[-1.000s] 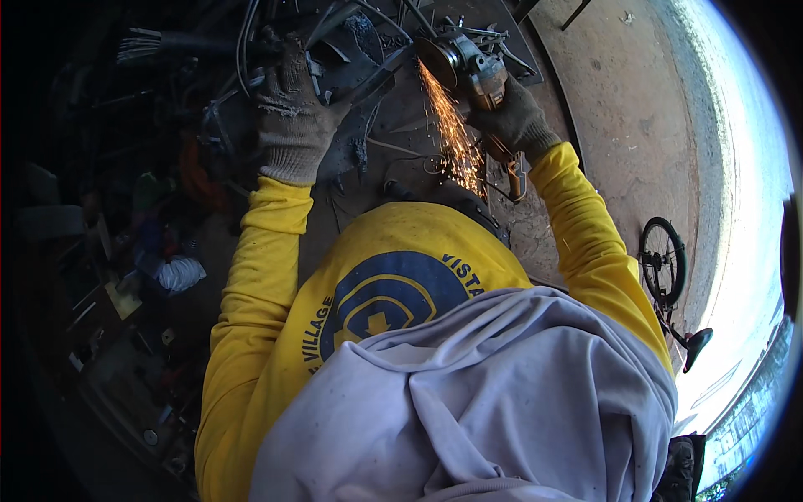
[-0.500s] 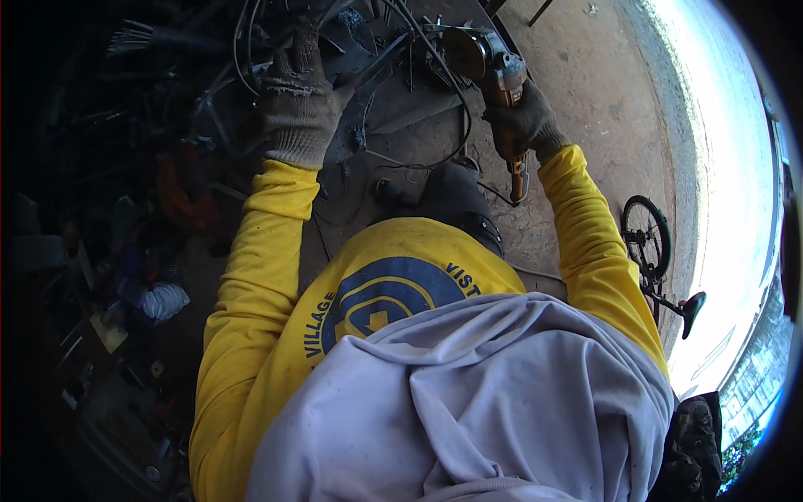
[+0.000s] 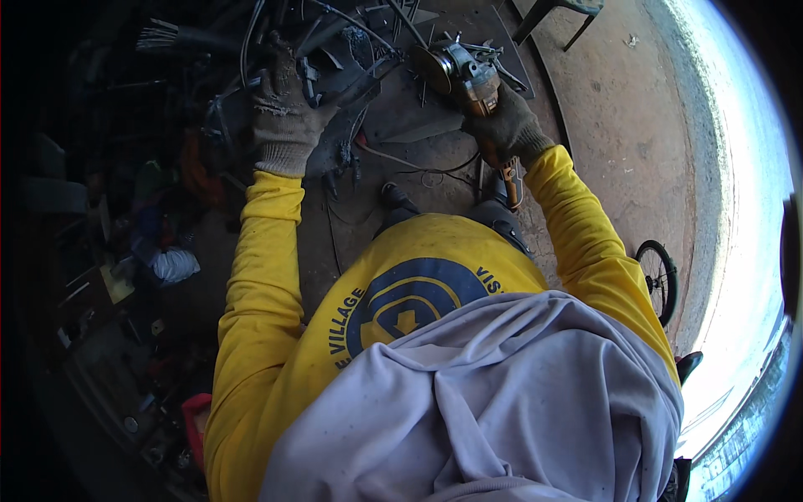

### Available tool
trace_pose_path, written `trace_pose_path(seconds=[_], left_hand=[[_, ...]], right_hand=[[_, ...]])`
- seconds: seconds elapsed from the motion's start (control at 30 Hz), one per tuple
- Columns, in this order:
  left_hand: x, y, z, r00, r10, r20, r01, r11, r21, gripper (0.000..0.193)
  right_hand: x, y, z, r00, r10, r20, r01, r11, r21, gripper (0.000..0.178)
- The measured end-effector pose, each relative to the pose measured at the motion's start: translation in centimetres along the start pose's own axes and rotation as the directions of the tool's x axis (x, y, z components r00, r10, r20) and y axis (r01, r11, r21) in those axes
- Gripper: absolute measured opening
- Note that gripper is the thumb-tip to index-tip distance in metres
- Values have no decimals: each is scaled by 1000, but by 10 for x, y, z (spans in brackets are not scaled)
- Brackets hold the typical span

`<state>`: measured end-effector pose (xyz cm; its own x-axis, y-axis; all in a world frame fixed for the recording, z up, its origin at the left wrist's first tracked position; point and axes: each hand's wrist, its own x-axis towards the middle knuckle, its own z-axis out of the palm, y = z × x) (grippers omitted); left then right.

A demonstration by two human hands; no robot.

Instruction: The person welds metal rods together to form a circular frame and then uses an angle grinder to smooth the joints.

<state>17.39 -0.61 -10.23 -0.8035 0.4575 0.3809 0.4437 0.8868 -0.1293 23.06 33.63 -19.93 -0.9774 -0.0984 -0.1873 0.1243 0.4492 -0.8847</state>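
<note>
While both arms reach to the top of the frame, the scene breaks down like this.

Open room: bare concrete floor (image 3: 636, 125) fills the upper right, free of clutter; a chair leg (image 3: 544, 17) stands at its top edge and a bicycle wheel (image 3: 661, 280) at right of centre.
Crowded side: dark scrap heap (image 3: 109, 251) packs the whole left half, tight against the left arm.
Right hand (image 3: 506, 125): gloved, fingers wrapped closed around the body of the angle grinder (image 3: 464, 75), top centre-right.
Grinder position: its disc end points up-left beyond the glove, its orange tail (image 3: 510, 184) sticks out below the wrist; it sits over the metal rods (image 3: 401, 42) without clearly touching them.
Left hand (image 3: 284, 109): gloved, upper left of centre, closed down on a dark metal piece (image 3: 335, 84) that runs rightward towards the grinder.
Gap between hands: near each other, not touching; a flat metal plate (image 3: 427, 130) lies on the floor between.
Containers: a red bin (image 3: 196, 422) at lower left, contents too dark to tell.
Foreground: yellow sleeves and a grey cloth (image 3: 485, 402) cover the lower centre.
</note>
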Motion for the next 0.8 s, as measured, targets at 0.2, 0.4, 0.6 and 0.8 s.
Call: trace_pose_path(seconds=[0.2,0.4,0.6,0.8], left_hand=[[0,11,1,999,-31,-30,32,999,25,115],[-3,13,0,999,-44,-23,44,999,12,113],[-1,13,-2,995,-96,14,96,995,-25,108],[-4,13,0,997,-82,-2,82,995,58,106]], right_hand=[[0,2,2,999,30,35,-30,1000,4,77],[5,1,5,999,44,17,-43,998,-55,71],[9,-8,3,1000,29,12,-28,997,-70,72],[17,-9,4,998,-54,-16,53,995,-86,73]])
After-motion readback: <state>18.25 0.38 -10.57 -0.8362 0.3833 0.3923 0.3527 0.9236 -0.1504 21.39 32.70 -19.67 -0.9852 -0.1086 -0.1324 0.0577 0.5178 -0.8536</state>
